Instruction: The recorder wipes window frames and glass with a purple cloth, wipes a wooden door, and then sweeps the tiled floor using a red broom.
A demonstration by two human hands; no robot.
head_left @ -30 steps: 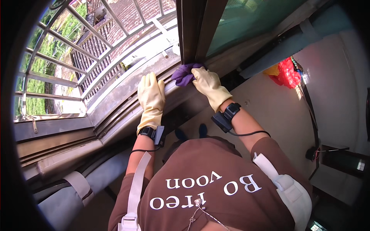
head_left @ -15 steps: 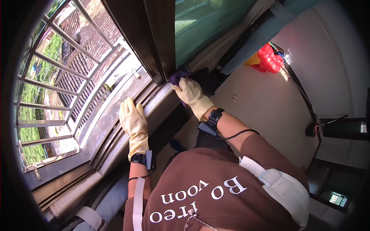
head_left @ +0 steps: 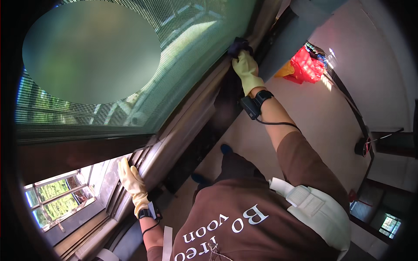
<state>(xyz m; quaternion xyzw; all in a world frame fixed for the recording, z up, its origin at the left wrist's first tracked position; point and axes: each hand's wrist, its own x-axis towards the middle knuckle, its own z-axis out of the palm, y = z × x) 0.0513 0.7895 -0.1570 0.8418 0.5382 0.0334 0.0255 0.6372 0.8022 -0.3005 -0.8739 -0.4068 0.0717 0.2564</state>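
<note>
My right hand [head_left: 247, 73], in a cream rubber glove, grips a dark purple cloth [head_left: 239, 46] and presses it on the window sill [head_left: 178, 137] at its far end. Part of the cloth is hidden behind the glove. My left hand [head_left: 133, 185], gloved alike, lies on the window track beside the lower corner of the sash, fingers stretched out and nothing held. The dark-framed window sash [head_left: 82, 154] with its greenish mesh pane [head_left: 191, 56] fills the upper left.
Metal window bars [head_left: 54, 192] and greenery show through the gap at lower left. A grey-blue curtain [head_left: 287, 41] hangs near my right hand. On the pale floor [head_left: 300, 115] lies a red plastic bag [head_left: 307, 65]. A blurred oval covers part of the pane.
My right hand has moved away along the sill with the cloth. My view has shifted, and the mesh pane now covers much of the bars. My left hand stays on the track.
</note>
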